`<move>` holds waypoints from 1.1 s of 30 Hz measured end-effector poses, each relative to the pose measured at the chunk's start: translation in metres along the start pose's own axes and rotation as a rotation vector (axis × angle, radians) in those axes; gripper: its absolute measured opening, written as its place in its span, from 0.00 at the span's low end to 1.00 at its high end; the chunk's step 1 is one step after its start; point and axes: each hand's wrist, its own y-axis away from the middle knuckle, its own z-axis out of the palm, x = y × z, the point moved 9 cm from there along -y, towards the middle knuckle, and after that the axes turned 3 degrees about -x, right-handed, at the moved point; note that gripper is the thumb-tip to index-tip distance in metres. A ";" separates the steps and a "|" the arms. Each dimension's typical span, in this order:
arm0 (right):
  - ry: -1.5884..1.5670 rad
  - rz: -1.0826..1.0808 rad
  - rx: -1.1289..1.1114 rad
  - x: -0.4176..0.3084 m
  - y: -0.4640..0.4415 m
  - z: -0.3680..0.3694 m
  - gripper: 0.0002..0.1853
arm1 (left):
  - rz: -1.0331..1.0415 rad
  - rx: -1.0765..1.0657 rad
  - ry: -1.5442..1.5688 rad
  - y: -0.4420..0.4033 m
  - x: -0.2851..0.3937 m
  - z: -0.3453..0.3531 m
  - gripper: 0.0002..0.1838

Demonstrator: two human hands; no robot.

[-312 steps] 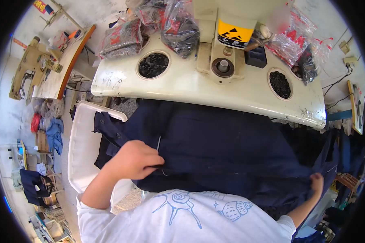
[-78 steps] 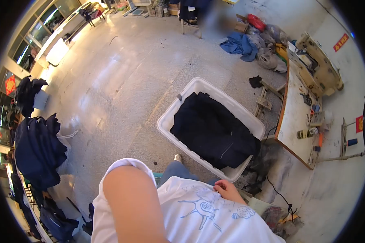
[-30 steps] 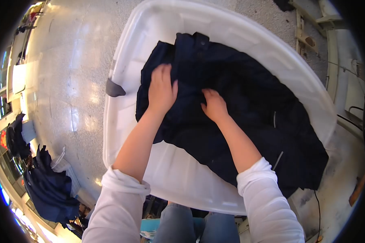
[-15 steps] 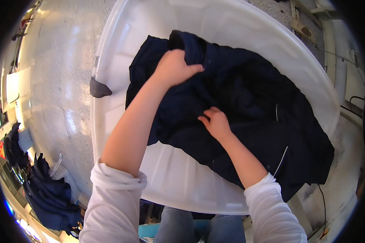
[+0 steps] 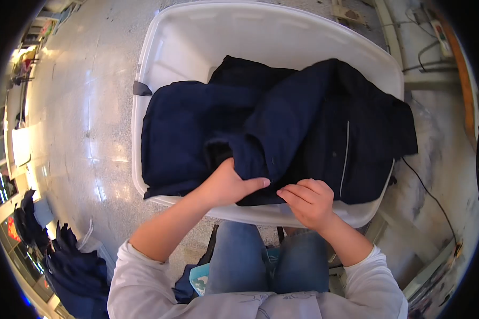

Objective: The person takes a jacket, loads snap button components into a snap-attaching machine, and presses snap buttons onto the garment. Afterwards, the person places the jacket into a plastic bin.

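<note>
A dark navy garment [image 5: 303, 117], jacket-like with a thin pale strip, lies bunched across the white plastic tub [image 5: 197, 32]. My left hand [image 5: 228, 183] grips a folded edge at its near side, the fingers tucked into an opening of the cloth and the thumb on the outside. Close by on the right, my right hand [image 5: 310, 201] is closed at the garment's near edge, fingertips pressed together on the cloth. More dark navy cloth [image 5: 178, 133] spreads beneath and to the left, and I cannot tell whether it is a separate piece.
The tub stands before my knees [image 5: 239, 255], with a grey patch [image 5: 141, 89] on its left rim. Dark cloths [image 5: 74, 266] hang at the lower left beside a pale floor [image 5: 80, 117]. A black cable [image 5: 431, 194] runs along the right.
Both hands have come nearer to me and closer together, drawing the garment's edge to the tub's near side. My right hand has closed at the cloth. The tub shows more fully.
</note>
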 end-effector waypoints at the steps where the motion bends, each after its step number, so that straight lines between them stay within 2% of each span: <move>1: -0.006 0.019 0.036 -0.009 0.010 -0.005 0.14 | 0.024 0.008 0.004 0.015 0.001 0.014 0.22; 6: -0.051 0.099 0.169 -0.032 0.059 -0.007 0.13 | 0.305 0.113 -0.019 0.063 -0.005 0.057 0.17; 12: -0.081 0.144 0.163 -0.043 0.084 0.004 0.12 | 0.455 0.193 -0.062 0.091 -0.023 0.069 0.15; 15: -0.089 0.121 0.146 -0.039 0.088 0.014 0.11 | 0.476 0.249 -0.196 0.094 -0.023 0.070 0.12; 18: -0.110 0.108 0.140 -0.036 0.092 0.020 0.11 | 0.607 0.229 -0.399 0.093 -0.024 0.077 0.11; 21: -0.120 0.103 0.142 -0.028 0.087 0.020 0.12 | 0.533 0.215 -0.413 0.085 -0.024 0.076 0.11; 27: -0.179 0.170 0.098 -0.014 0.095 0.029 0.10 | 0.594 0.188 -0.507 0.079 -0.026 0.085 0.11; 33: -0.244 0.223 0.053 0.001 0.095 0.040 0.09 | 0.482 0.124 -0.334 0.068 -0.046 0.086 0.10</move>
